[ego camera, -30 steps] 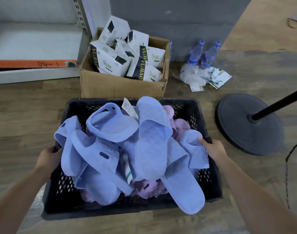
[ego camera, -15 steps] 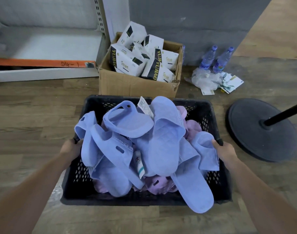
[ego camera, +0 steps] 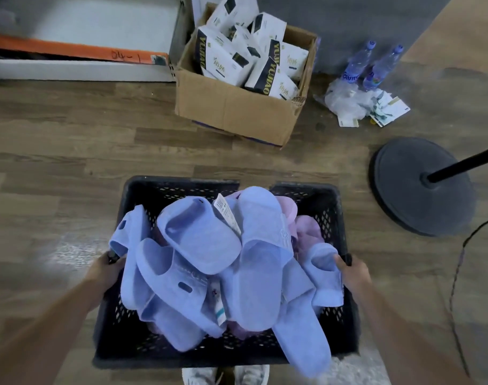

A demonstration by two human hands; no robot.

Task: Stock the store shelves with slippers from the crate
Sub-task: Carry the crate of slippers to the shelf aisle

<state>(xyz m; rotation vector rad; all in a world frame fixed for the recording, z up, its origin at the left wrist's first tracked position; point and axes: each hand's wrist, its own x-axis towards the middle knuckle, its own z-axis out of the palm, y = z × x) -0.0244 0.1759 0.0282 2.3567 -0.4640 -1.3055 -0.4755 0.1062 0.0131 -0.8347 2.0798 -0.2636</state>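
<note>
Slipper (ego camera: 262,273) atop crate (ego camera: 181,182) pile — long axis near-to-far, toe pointing away.

Shop floor: labelled shelf (ego camera: 79,52), boxed stock carton (ego camera: 237,107).

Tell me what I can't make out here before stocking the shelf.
Head view:
Pink slippers: count hidden under the blue slippers.
Bottom of the crate: buried by the pile.
Shelf: cut off by the top edge, blurred.
Tag print: too small to read.
Stand pole: cut off at the right edge.
</note>
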